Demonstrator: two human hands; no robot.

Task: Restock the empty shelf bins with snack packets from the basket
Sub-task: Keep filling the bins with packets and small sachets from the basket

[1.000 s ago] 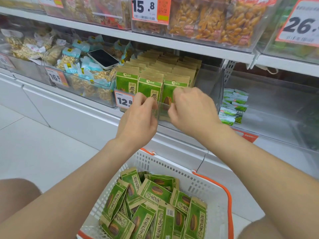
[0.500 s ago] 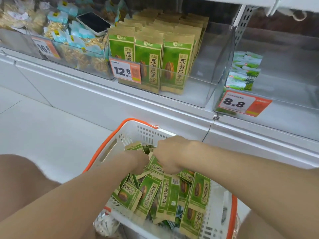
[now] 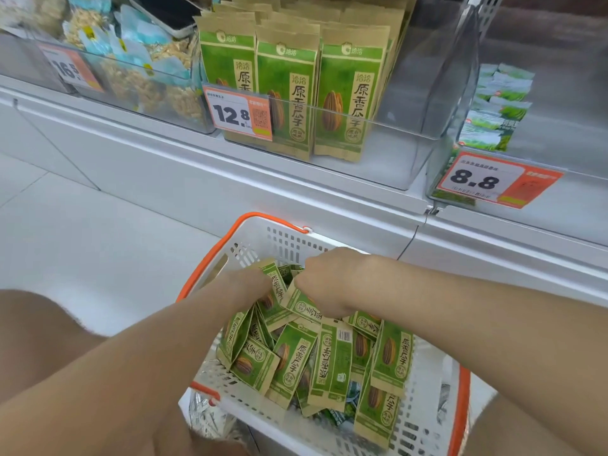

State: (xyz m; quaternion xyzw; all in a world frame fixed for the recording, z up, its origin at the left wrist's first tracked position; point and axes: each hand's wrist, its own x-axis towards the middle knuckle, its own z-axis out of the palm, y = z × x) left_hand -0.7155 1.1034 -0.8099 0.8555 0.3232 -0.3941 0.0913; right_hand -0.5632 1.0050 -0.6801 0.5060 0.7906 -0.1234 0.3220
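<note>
Green packets (image 3: 306, 307) — in right hand (image 3: 329, 281)

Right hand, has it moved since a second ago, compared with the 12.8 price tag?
Yes. The right hand dropped from the bin front beside the 12.8 price tag down into the basket, where it grips snack packets.

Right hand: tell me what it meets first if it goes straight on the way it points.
Most likely the green packets in the basket, which it seems to grip; the left hand lies beyond. Depth is unclear.
</note>
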